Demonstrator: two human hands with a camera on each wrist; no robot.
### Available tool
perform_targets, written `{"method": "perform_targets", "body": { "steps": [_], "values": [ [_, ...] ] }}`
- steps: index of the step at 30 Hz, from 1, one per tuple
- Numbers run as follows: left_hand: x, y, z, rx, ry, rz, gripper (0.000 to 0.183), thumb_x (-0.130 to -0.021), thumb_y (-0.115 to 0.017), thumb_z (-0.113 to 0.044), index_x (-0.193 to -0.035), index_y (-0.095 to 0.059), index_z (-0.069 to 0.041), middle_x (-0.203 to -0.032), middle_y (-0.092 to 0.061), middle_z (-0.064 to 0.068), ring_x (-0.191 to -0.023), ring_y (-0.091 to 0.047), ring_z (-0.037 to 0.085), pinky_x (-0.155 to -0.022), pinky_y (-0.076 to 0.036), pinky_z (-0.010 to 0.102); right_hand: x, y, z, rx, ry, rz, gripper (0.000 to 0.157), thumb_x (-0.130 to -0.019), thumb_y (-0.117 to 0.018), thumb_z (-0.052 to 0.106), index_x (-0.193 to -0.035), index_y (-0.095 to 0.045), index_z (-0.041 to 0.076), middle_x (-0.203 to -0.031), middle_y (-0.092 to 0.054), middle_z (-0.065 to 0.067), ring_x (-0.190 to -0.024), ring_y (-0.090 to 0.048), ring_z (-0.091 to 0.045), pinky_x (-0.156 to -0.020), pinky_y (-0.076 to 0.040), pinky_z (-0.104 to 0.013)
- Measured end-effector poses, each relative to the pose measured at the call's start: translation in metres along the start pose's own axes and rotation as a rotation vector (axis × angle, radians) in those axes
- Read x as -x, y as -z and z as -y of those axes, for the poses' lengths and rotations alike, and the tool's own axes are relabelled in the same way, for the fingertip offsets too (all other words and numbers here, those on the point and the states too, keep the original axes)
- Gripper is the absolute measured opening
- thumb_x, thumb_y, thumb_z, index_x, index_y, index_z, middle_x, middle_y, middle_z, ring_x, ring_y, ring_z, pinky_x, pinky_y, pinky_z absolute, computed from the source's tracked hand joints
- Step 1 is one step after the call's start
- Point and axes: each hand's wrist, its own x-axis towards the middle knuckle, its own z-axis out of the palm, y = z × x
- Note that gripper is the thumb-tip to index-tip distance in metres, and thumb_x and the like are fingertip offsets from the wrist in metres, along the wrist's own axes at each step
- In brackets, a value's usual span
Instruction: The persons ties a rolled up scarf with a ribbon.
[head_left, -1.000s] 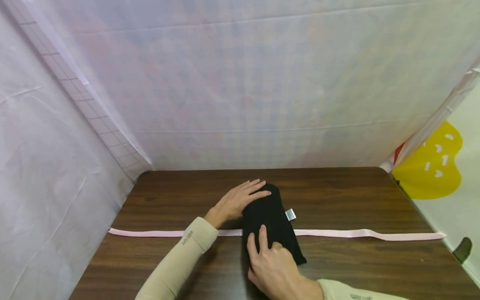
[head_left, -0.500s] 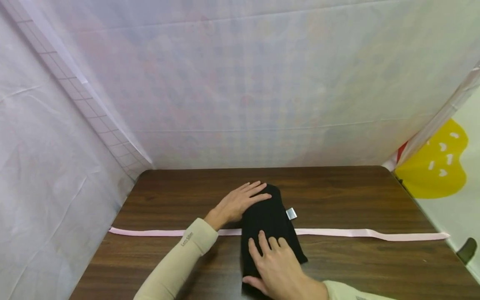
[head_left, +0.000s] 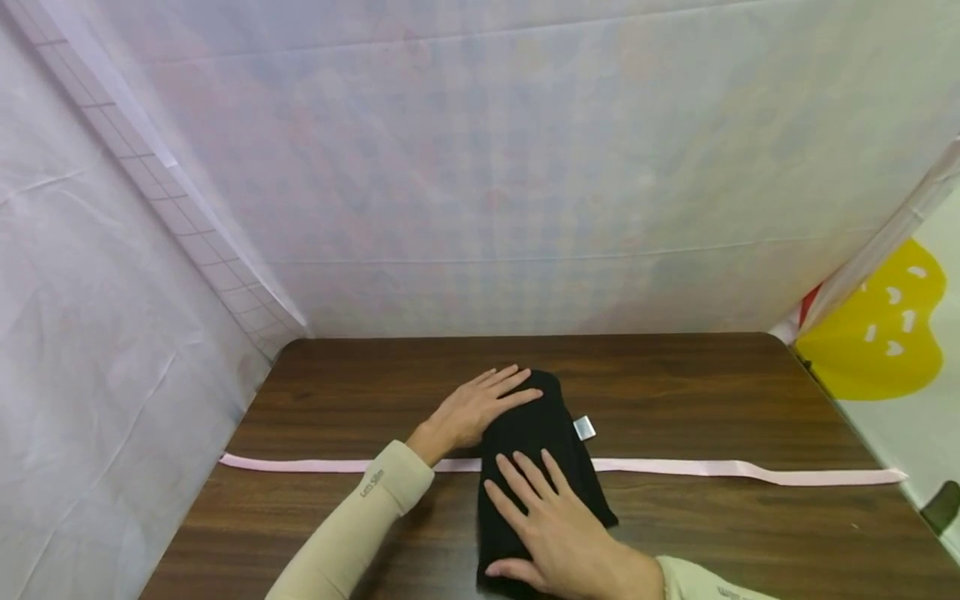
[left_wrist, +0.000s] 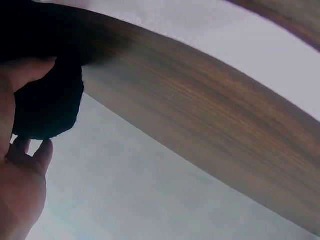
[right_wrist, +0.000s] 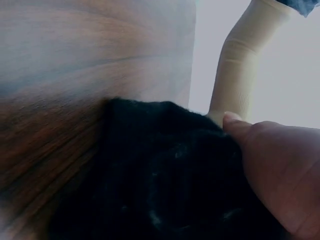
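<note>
A black piece of folded cloth (head_left: 517,433) lies lengthwise on the brown wooden table, a small silvery tag (head_left: 584,428) sticking out from its right side. My left hand (head_left: 474,410) rests on its far end with the fingers stretched over the top. Spread fingers and thumb of my right hand (head_left: 558,533) lie flat across the nearer half. In the left wrist view, the rounded end of the black cloth (left_wrist: 50,105) shows between the thumb and other fingers. The right wrist view has the soft, fuzzy cloth (right_wrist: 175,170) below the right thumb (right_wrist: 240,127).
A pale pink ribbon (head_left: 675,467) runs straight across the table (head_left: 360,375), passing beneath the cloth. White sheeting (head_left: 480,167) hangs behind the table's far edge and on the left. A yellow printed shape (head_left: 873,333) appears at the right.
My right hand's fingers, partly bent earlier, have straightened and fanned out over the cloth, and its thumb has swung outward to the left edge. The left hand stays in place.
</note>
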Motion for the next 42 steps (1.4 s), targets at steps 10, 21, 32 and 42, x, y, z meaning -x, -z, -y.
{"method": "perform_targets", "body": {
  "steps": [10,21,32,42],
  "values": [
    [0.003,-0.002,-0.004,0.0,0.023,0.034,0.097,-0.087,-0.077,-0.016,-0.159,-0.014,-0.031,-0.166,-0.012,0.004,-0.152,-0.014,0.024,-0.12,-0.024,0.04,0.007,-0.018,-0.001,0.015,0.079,-0.081,0.078,-0.09,-0.053,0.069,-0.144,-0.051,0.013,-0.154,-0.039,-0.02,-0.14,-0.038,-0.04,-0.104,-0.028,-0.062],
    [0.005,-0.002,-0.007,-0.047,0.04,0.056,0.096,-0.09,-0.074,-0.026,-0.16,-0.008,-0.033,-0.167,-0.008,0.003,-0.153,-0.009,0.023,-0.121,-0.021,0.041,0.007,-0.021,0.001,0.056,0.094,-0.067,0.075,-0.093,-0.045,0.07,-0.143,-0.052,0.014,-0.154,-0.038,-0.021,-0.139,-0.038,-0.041,-0.106,-0.025,-0.061],
    [0.01,0.007,-0.007,-0.144,0.036,0.043,0.096,-0.091,-0.073,-0.027,-0.16,-0.007,-0.028,-0.166,-0.011,0.006,-0.152,-0.013,0.024,-0.122,-0.018,0.043,0.004,-0.015,-0.002,0.065,0.156,-0.078,0.069,-0.093,-0.045,0.069,-0.139,-0.056,0.019,-0.152,-0.042,-0.018,-0.139,-0.04,-0.039,-0.117,0.003,-0.059],
    [0.014,0.008,-0.004,-0.098,0.06,0.017,0.094,-0.091,-0.072,-0.029,-0.16,-0.009,-0.026,-0.166,-0.015,0.006,-0.152,-0.017,0.024,-0.122,-0.019,0.043,0.002,-0.002,-0.005,0.037,0.139,-0.08,0.067,-0.094,-0.047,0.067,-0.141,-0.054,0.02,-0.152,-0.042,-0.017,-0.14,-0.04,-0.036,-0.108,-0.019,-0.061]
  ]
}}
